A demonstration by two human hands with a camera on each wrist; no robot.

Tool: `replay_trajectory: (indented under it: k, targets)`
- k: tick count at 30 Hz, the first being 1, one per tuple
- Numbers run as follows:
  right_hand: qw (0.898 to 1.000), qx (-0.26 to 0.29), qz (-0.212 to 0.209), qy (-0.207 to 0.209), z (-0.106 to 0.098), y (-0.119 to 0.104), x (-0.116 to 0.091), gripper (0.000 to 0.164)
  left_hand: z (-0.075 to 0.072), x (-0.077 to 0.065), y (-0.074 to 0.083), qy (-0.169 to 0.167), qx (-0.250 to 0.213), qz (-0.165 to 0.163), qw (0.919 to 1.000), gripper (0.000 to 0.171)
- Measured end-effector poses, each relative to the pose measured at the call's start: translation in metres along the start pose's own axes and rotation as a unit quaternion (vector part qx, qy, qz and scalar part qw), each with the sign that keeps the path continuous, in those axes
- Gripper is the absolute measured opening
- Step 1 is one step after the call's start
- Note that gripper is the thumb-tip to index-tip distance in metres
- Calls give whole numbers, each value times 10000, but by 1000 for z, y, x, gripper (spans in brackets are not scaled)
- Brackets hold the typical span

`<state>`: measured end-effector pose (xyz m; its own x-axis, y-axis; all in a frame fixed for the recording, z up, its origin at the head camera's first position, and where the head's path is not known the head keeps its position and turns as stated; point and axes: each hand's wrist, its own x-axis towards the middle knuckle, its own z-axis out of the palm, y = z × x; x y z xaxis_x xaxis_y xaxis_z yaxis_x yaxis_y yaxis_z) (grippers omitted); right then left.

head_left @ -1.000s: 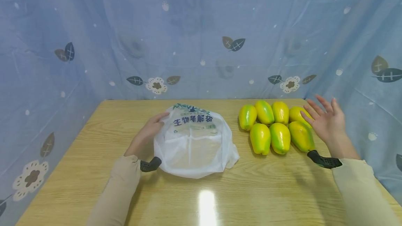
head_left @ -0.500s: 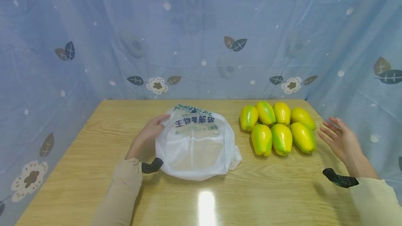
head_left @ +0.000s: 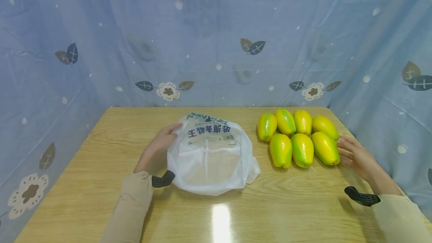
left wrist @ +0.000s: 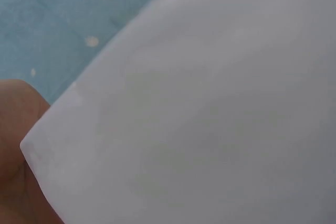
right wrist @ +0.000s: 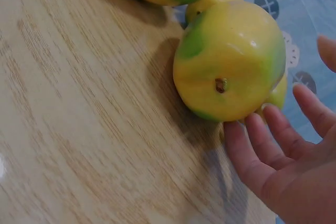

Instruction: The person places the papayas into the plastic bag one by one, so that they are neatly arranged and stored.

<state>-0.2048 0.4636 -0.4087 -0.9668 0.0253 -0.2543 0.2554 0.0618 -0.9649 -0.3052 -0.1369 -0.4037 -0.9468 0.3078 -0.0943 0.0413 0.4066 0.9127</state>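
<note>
A white plastic bag (head_left: 209, 160) with green leaves and dark lettering lies mouth-open at the middle of the table. My left hand (head_left: 160, 141) holds its left edge; in the left wrist view the bag's white film (left wrist: 199, 108) hides most of the fingers. Several yellow-green papayas (head_left: 302, 151) lie grouped in two rows to the right. My right hand (head_left: 359, 160) is at the right side of the front-right papaya (head_left: 325, 148). In the right wrist view, its fingers (right wrist: 270, 140) are extended at that papaya's side, the tips at or touching the skin, the thumb apart.
The wooden table (head_left: 101, 168) ends at blue patterned curtains (head_left: 216, 48) at the back and both sides. Bare tabletop lies between the bag and the near edge, where a bright reflection (head_left: 221, 220) shows. The right curtain hangs close to the right hand.
My right hand has drawn back from above the far-right papaya, then lowered and turned in to the side of the front-right one. The left hand and bag stay nearly in place.
</note>
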Motion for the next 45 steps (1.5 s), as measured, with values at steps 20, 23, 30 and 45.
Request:
replay_trajectory:
  k: [20,23,30,45]
  targets:
    - [9838,-1756,296,-209,18,-3,4,87,1,-1,0,-1,54,-52,10000,56]
    - [9855,-1650,307,-253,19,-4,4,87,0,-1,0,-6,29,12,10000,55]
    - [9875,-1520,284,-310,19,-3,3,86,0,-1,-1,-1,1,20,10000,56]
    - [9971,-611,212,-404,8,-3,-3,85,1,1,-3,42,185,-102,9998,55]
